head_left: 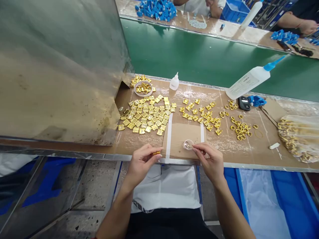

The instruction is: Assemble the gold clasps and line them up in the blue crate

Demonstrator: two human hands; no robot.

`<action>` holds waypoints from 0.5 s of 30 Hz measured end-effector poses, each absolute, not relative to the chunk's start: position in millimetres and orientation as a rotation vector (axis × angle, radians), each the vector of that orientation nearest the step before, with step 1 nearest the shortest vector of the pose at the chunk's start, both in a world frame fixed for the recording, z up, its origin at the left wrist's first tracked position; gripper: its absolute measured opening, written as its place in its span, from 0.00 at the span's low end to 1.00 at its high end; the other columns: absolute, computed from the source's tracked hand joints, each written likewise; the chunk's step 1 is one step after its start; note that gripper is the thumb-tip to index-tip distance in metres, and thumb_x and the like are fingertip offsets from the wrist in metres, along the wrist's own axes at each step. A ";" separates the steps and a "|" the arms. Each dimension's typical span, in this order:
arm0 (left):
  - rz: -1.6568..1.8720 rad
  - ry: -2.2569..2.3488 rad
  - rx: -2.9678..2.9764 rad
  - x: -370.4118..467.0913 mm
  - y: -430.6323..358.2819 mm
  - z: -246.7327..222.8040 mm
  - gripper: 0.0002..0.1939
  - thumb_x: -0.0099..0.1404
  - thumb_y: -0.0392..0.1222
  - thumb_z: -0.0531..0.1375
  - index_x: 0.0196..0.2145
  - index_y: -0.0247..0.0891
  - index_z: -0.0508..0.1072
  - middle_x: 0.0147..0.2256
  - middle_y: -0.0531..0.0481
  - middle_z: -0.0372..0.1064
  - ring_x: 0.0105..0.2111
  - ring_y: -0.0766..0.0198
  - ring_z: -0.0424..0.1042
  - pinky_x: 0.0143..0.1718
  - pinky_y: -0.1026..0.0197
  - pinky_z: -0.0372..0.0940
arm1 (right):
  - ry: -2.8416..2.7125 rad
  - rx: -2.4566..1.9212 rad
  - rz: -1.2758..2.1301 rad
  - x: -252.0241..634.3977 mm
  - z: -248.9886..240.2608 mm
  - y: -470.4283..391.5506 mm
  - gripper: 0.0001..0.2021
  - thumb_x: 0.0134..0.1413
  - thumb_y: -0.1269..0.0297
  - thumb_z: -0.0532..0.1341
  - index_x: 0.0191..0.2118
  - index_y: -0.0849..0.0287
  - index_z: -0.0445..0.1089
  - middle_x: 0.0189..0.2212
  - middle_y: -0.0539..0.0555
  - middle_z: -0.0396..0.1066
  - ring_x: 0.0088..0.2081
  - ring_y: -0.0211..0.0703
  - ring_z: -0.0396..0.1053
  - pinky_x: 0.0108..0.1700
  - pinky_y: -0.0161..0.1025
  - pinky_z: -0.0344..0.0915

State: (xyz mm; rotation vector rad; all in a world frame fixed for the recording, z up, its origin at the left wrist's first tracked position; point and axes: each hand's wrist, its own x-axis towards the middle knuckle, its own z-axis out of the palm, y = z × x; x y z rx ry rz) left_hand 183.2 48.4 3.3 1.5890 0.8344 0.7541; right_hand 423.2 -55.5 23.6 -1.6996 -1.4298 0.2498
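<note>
My left hand (142, 162) pinches a small gold-coloured piece (156, 153) between thumb and fingers, just left of the cardboard pad. In my right hand (211, 158) is a thin stick (190, 146), its tip inside a small clear round dish (184, 148) on the cardboard pad (183, 132). What the dish contains is too small to make out. Beyond my left hand lie many flat square gold pieces (143, 116). Past the pad, smaller gold pieces (209, 117) are scattered, with gold rings (241, 129) to their right.
A large metal panel (57, 73) stands at the left. At the back are a white ring-shaped container (136, 90) of gold pieces, a small white bottle (174, 82) and a larger blue-tipped bottle (246, 82). A plastic bag (301, 136) lies right. People sit across the green belt (186, 49).
</note>
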 end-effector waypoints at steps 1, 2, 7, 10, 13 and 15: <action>0.764 0.828 1.506 188.8 42.6 2.8 0.13 0.67 0.48 0.64 0.41 0.36 0.82 0.26 0.53 0.66 0.24 0.68 0.66 0.24 0.66 0.62 | -1.456 -1.690 0.255 422.3 24.9 -53.8 0.05 0.63 0.70 0.63 0.38 0.54 0.77 0.31 0.52 0.78 0.29 0.40 0.72 0.30 0.36 0.68; 0.778 0.827 1.442 195.2 36.9 2.3 0.13 0.67 0.49 0.64 0.40 0.36 0.81 0.26 0.53 0.66 0.24 0.68 0.66 0.23 0.67 0.62 | -1.489 -1.679 0.269 421.3 26.1 -51.7 0.06 0.63 0.70 0.63 0.39 0.53 0.77 0.32 0.52 0.78 0.30 0.41 0.73 0.32 0.37 0.69; 0.881 0.833 1.388 230.7 19.2 0.1 0.15 0.69 0.50 0.61 0.40 0.36 0.79 0.23 0.55 0.66 0.20 0.71 0.60 0.21 0.69 0.57 | -1.666 -1.647 0.262 420.7 25.2 -38.8 0.08 0.66 0.70 0.61 0.42 0.52 0.78 0.35 0.53 0.75 0.37 0.44 0.73 0.38 0.40 0.69; 0.874 0.764 1.435 245.5 19.1 -1.8 0.16 0.70 0.51 0.60 0.42 0.36 0.79 0.22 0.56 0.65 0.19 0.72 0.56 0.20 0.68 0.54 | -1.637 -1.726 0.108 425.3 22.1 -36.3 0.09 0.66 0.69 0.60 0.40 0.51 0.79 0.33 0.54 0.72 0.35 0.45 0.68 0.37 0.41 0.67; 0.852 0.722 1.468 250.5 21.7 -5.0 0.18 0.69 0.53 0.61 0.43 0.35 0.79 0.22 0.57 0.64 0.19 0.72 0.55 0.21 0.67 0.54 | -1.583 -1.760 0.056 431.5 20.1 -39.7 0.10 0.66 0.68 0.60 0.37 0.52 0.79 0.33 0.54 0.71 0.35 0.45 0.66 0.37 0.42 0.66; 0.851 0.726 1.490 249.1 22.9 -7.6 0.19 0.69 0.54 0.61 0.45 0.35 0.79 0.22 0.56 0.64 0.19 0.71 0.57 0.22 0.67 0.55 | -1.538 -1.744 0.127 434.4 18.8 -43.3 0.10 0.66 0.68 0.60 0.37 0.52 0.79 0.33 0.54 0.70 0.35 0.45 0.68 0.37 0.42 0.66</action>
